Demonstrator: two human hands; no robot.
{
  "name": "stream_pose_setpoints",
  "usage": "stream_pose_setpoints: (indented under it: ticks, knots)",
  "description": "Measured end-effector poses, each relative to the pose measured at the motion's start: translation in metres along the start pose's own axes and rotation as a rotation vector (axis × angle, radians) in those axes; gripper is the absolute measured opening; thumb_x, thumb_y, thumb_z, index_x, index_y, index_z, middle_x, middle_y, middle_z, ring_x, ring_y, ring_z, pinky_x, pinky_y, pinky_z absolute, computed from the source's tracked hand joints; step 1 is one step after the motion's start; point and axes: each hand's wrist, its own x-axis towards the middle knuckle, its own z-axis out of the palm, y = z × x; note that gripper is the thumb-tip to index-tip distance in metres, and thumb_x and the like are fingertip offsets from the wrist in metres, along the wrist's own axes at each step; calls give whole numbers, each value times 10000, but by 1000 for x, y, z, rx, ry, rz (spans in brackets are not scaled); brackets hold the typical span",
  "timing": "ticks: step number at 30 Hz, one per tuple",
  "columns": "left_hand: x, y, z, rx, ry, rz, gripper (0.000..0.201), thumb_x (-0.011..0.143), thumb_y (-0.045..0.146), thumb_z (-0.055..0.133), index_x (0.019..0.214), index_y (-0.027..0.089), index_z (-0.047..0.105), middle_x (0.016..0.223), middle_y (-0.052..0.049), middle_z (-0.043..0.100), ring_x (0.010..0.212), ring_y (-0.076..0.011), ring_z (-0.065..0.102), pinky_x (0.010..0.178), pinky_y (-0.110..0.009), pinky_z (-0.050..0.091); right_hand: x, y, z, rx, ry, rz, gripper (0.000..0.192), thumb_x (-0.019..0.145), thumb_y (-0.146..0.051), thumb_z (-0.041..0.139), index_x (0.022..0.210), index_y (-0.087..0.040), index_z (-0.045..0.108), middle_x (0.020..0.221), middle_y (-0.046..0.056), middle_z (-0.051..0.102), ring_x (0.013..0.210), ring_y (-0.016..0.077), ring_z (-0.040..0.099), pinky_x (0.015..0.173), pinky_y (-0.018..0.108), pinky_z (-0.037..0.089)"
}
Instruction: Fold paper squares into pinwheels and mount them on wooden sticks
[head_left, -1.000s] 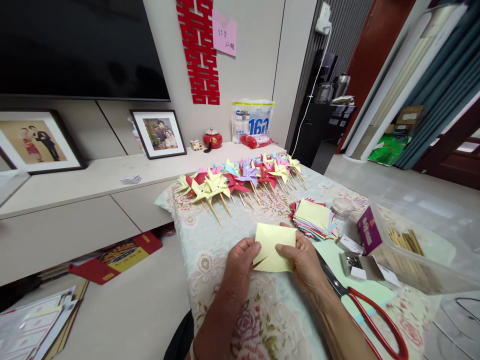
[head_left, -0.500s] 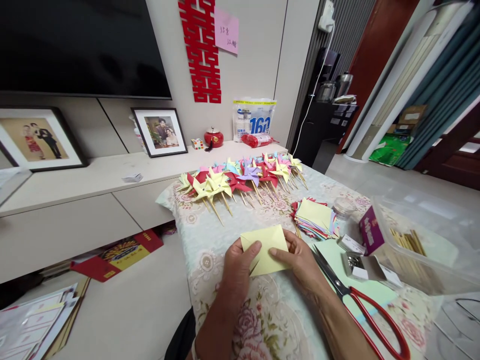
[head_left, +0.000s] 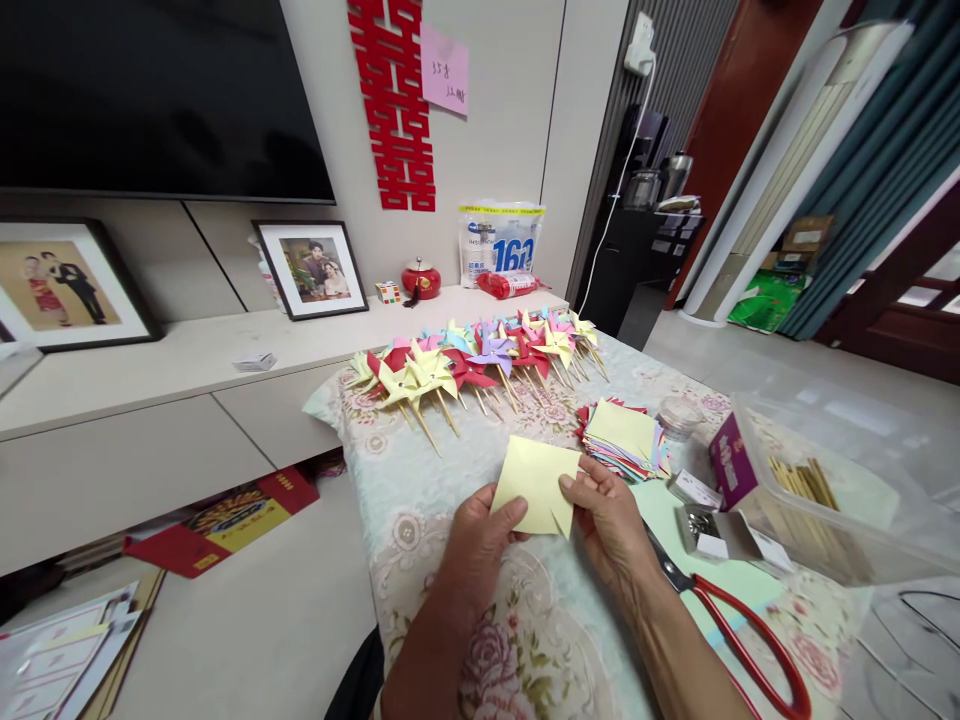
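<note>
A pale yellow paper square (head_left: pixel 538 482) is held between both hands above the flowered tablecloth. One cut slit shows near its lower right corner. My left hand (head_left: pixel 484 530) pinches the lower left of the paper, thumb on top. At the right edge my right hand (head_left: pixel 604 510) grips it between thumb and fingers. Red-handled scissors (head_left: pixel 712 590) lie just right of my right forearm, partly hidden by it, on light green paper (head_left: pixel 660 505). Beyond the hands sits a stack of coloured paper squares (head_left: pixel 624 435), yellow on top.
Finished paper pinwheels (head_left: pixel 472 365) on sticks lie along the table's far side. To the right are a small box of metal fasteners (head_left: pixel 701 525), a clear round container (head_left: pixel 680 415) and a plastic bin (head_left: pixel 817 530) holding wooden sticks. A white cabinet (head_left: pixel 172 385) stands behind the table.
The yellow paper has been turned in my hands, so its slit now points down at the lower right. My right hand has shifted slightly; the view has swung a little right.
</note>
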Motion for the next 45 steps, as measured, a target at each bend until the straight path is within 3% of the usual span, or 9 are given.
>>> stream_pose_setpoints:
  ticks: [7,16,20,25,30,34,37,41,45]
  knots:
    - [1,-3,2,-74,-25,-17,452,619,338,883,970,108,714,891,-130,791,788,-270,730,750,-365,547,-1,-4,-1,-59,58,-33,770,472,-244,946,1172,-165,634,754,8,761,660,183,690,658,295,527]
    - [-3,2,2,-70,57,14,394,649,299,861,944,108,683,821,-114,788,696,-238,720,702,-348,551,-4,-1,-3,-241,-90,-10,787,568,-312,915,1267,-145,594,721,-20,707,611,160,649,607,280,474]
    - [1,0,0,-121,144,48,397,618,298,875,904,119,665,793,-90,779,659,-213,705,686,-330,543,-3,-1,-3,-170,-12,-28,772,542,-332,936,1215,-124,619,759,4,732,684,165,667,668,278,490]
    - [6,1,-1,-241,204,84,446,580,275,893,931,127,660,849,-97,777,776,-240,724,773,-344,548,-6,1,4,-52,-24,124,815,527,-303,954,1238,-135,593,784,23,757,719,186,702,703,304,540]
    - [8,-1,-1,-234,139,66,417,584,269,900,900,136,664,878,-98,778,810,-247,724,789,-348,554,-10,7,10,9,-167,146,684,517,-241,947,1122,-144,642,946,100,791,863,262,742,736,346,576]
    - [6,-3,-1,-126,50,-18,370,592,286,897,855,126,691,858,-105,782,806,-259,725,769,-349,552,-7,5,8,-18,-76,62,671,463,-262,955,1039,-162,626,844,76,802,738,259,749,673,341,578]
    - [5,-5,-1,-34,-26,-42,394,593,289,894,892,111,710,868,-116,784,791,-255,720,749,-343,542,-3,0,3,-79,-8,7,762,471,-268,945,1132,-171,579,817,60,801,655,228,732,609,304,555]
    - [4,-7,-1,-32,-58,-22,419,603,294,889,938,118,709,866,-102,781,773,-230,709,773,-340,533,-1,-2,-3,-195,-51,-35,868,535,-309,903,1292,-148,509,915,86,802,695,227,733,630,311,558]
    - [0,-4,0,67,-8,20,366,660,340,849,917,121,708,763,-57,758,641,-180,666,647,-289,515,-2,1,-6,-437,-125,-114,773,639,-322,816,1333,-148,525,963,84,795,742,229,725,653,321,556]
